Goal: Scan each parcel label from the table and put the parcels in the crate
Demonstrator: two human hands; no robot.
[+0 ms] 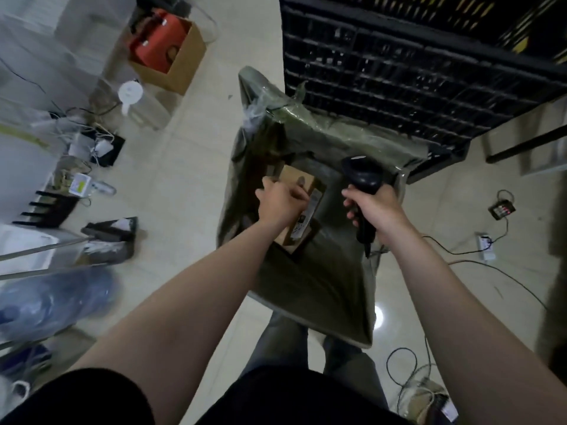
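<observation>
Cardboard parcel (293, 178) half hidden under left hand (280, 204)

Person in a black short-sleeved top and grey trousers, seen from above.

The black top (291, 400) fills the lower edge of the head view, plain, dark and matte. Its left sleeve (76, 397) ends high on the arm in a soft, rounded hem. From the sleeves both arms run uncovered down to the left hand (280, 205) and the right hand (376, 207), which are bare too. Past the top, the grey trousers (282, 348) show as two legs of faded, denim-like cloth with long lengthwise creases.
</observation>
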